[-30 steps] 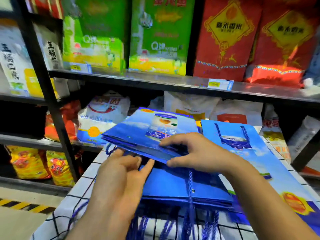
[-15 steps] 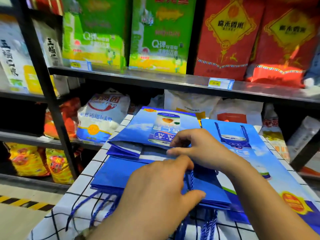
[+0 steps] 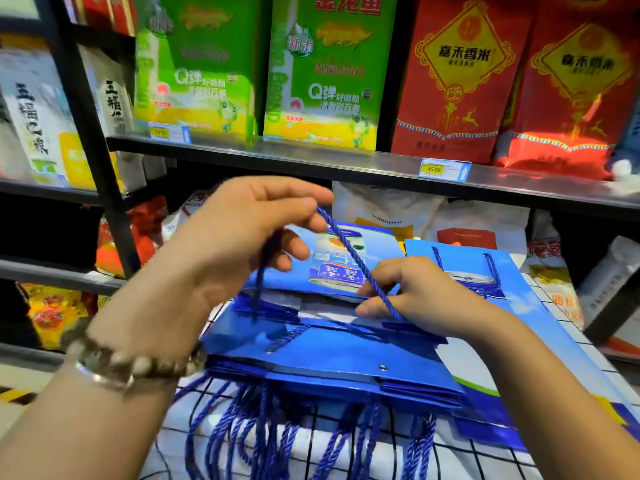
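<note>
I have the left hand [image 3: 249, 230] above the stack of blue bags [image 3: 329, 362], pinching the blue cord handle [image 3: 349, 251]. The right hand [image 3: 415, 292] pinches the folded top bag [image 3: 332, 268] lying on that stack.

"45.00" on shelf price tag [image 3: 444, 169]

The counter [image 3: 467, 459] wore a white cloth with a black grid. A stack of blue paper bags [image 3: 329, 355] lay flat on it, their rope handles [image 3: 242, 427] trailing over the near cloth. Just right of the stack, partly under it, lay another blue bag [image 3: 540, 299], also flat.
</note>
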Motion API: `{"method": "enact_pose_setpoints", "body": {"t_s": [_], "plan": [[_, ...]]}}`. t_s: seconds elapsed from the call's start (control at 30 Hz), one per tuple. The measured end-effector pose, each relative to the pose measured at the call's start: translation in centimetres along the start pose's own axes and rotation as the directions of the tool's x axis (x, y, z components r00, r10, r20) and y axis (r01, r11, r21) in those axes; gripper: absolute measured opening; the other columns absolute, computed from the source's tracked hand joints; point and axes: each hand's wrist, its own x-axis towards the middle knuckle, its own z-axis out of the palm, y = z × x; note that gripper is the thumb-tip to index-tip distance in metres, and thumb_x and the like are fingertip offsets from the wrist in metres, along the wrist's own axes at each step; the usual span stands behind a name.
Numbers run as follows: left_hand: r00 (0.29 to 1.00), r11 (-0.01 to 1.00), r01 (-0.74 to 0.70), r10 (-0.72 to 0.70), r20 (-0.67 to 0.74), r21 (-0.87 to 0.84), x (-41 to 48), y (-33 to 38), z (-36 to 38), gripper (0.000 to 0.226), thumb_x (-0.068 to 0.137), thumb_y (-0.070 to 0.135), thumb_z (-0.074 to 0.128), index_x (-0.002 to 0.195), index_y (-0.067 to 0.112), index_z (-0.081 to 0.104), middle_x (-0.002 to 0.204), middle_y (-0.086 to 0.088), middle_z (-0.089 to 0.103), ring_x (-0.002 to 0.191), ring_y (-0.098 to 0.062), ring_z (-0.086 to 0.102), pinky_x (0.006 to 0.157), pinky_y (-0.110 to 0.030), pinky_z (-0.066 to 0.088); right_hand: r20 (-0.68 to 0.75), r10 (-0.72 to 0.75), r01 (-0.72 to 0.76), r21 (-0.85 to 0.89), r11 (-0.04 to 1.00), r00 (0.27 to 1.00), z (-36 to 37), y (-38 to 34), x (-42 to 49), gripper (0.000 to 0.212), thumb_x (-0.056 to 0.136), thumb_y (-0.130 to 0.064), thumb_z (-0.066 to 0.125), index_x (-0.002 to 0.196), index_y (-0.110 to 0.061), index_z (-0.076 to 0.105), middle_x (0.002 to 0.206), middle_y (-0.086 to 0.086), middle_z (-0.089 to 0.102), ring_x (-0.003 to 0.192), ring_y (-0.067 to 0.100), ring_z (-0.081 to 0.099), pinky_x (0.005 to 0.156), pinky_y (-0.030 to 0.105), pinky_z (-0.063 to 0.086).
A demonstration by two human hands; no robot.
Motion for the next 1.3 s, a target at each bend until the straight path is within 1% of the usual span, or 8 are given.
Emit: {"method": "enact_pose_setpoints", "body": {"t_s": [0.23,0.3,0.4,0.67,1.03,1.13,1.2,1.3], "plan": [[0.977,0.976,0.211,-0.209,0.045,-0.047,3.2,-0.8,-1.3,0.023,0.089,0.002,0.048,0.084,0.017,0.065,0.063,0.004,0.07,0.048,-0.004,0.062,0.044,-0.013,0.048,0.204,0.123,-0.125,-0.002,0.992,0.971,-1.7,0.5,-0.8,0.033,0.082,-0.043,0.058,0.088,-0.012,0.071,0.087,-0.001,0.066,0.083,0.016,0.061,0.078,0.022,0.046],[0.96,0.95,0.277,-0.268,0.079,-0.147,3.8,-1.7,-1.0,0.026,0.089,-0.003,0.045,0.088,0.015,0.063,0.065,0.002,0.071,0.052,-0.005,0.065,0.047,-0.014,0.051,0.069,0.102,-0.107,0.078,0.991,0.992,-2.2,-0.1,-0.8,0.031,0.089,-0.036,0.052,0.078,-0.013,0.07,0.082,0.007,0.068,0.077,0.021,0.061,0.076,0.027,0.048],[0.95,0.915,0.311,-0.297,0.09,-0.259,4.5,-2.7,-0.4,0.033,0.09,-0.012,0.035,0.091,0.01,0.059,0.077,-0.006,0.069,0.058,-0.01,0.069,0.053,-0.018,0.055,-0.273,0.029,0.055,0.293,0.954,0.961,-2.4,-2.4,-0.4,0.028,0.088,-0.022,0.056,0.063,-0.013,0.065,0.053,0.001,0.058,0.048,0.008,0.052,0.045,0.016,0.037],[0.969,0.914,0.22,-0.244,-0.028,-0.342,5.3,-3.3,1.2,0.037,0.087,-0.023,0.022,0.079,0.007,0.043,0.07,-0.01,0.046,0.069,-0.022,0.062,0.056,-0.025,0.056,0.082,0.117,-0.138,0.332,0.933,0.99,1.0,-5.8,3.3,0.02,0.083,-0.026,0.065,0.075,-0.008,0.063,0.078,0.009,0.066,0.048,0.016,0.062,0.039,0.019,0.043],[0.979,0.945,0.132,-0.172,-0.113,-0.298,5.4,-4.3,1.2,0.039,0.086,-0.022,0.024,0.074,0.01,0.042,0.072,-0.008,0.047,0.074,-0.018,0.061,0.056,-0.02,0.054,0.073,0.199,-0.194,0.687,0.701,0.977,3.1,-5.8,4.5,0.016,0.08,-0.003,0.064,0.066,-0.004,0.058,0.059,0.009,0.062,0.046,0.014,0.062,0.041,0.017,0.046],[0.994,0.981,0.105,-0.097,-0.055,0.166,4.8,-4.4,0.1,0.023,0.088,-0.005,0.045,0.08,0.017,0.048,0.087,-0.01,0.057,0.077,-0.016,0.057,0.066,-0.021,0.049,0.078,0.201,-0.202,0.665,0.719,0.976,3.0,-5.3,4.4,0.022,0.079,0.003,0.062,0.061,-0.008,0.054,0.062,0.013,0.061,0.048,0.013,0.063,0.044,0.017,0.049],[0.999,0.76,0.022,0.003,-0.038,0.65,3.7,-4.4,-1.2,0.007,0.088,0.017,0.055,0.09,0.02,0.049,0.099,-0.002,0.06,0.08,-0.014,0.056,0.07,-0.022,0.045,0.068,0.21,-0.199,0.685,0.701,0.975,2.5,-4.7,4.3,0.019,0.078,0.006,0.061,0.067,-0.008,0.057,0.059,0.011,0.063,0.048,0.013,0.063,0.048,0.018,0.051],[0.997,0.333,0.031,-0.079,-0.005,0.942,1.2,-5.2,-2.7,0.032,0.088,0.047,0.05,0.11,0.024,0.048,0.117,0.001,0.058,0.104,-0.021,0.055,0.086,-0.033,0.044,0.084,0.204,-0.206,0.681,0.702,0.975,1.9,-4.0,4.0,0.012,0.077,0.006,0.063,0.074,-0.005,0.061,0.053,0.003,0.065,0.047,0.01,0.063,0.051,0.018,0.052]]}}
